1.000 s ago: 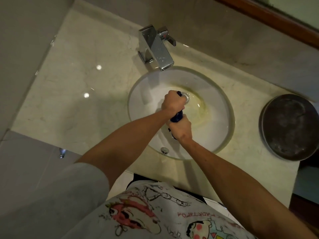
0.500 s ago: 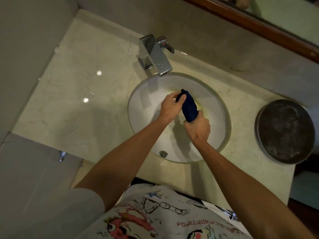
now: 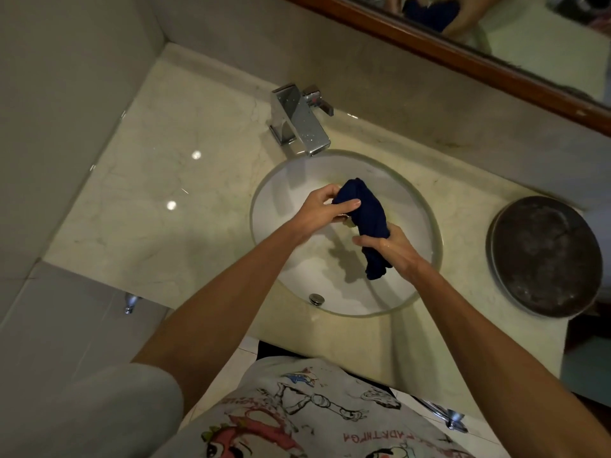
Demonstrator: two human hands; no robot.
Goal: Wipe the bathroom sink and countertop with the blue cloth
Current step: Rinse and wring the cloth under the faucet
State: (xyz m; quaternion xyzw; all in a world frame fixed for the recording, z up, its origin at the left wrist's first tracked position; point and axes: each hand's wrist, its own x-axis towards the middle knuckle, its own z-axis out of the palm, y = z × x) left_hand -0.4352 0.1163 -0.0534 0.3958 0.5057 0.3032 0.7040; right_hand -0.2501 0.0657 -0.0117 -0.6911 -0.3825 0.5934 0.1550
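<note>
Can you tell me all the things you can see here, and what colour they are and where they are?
cloth: one, dark blue, bunched up, held above the sink
sink: one, white, round, set in the countertop
tap: one, shiny silver, behind the sink
countertop: one, cream marble, around the sink
round tray: one, dark grey, on the countertop right of the sink
mirror: one, brown wooden frame, on the wall at top right
left hand: one, holds the cloth's top end
right hand: one, grips the cloth's lower end
</note>
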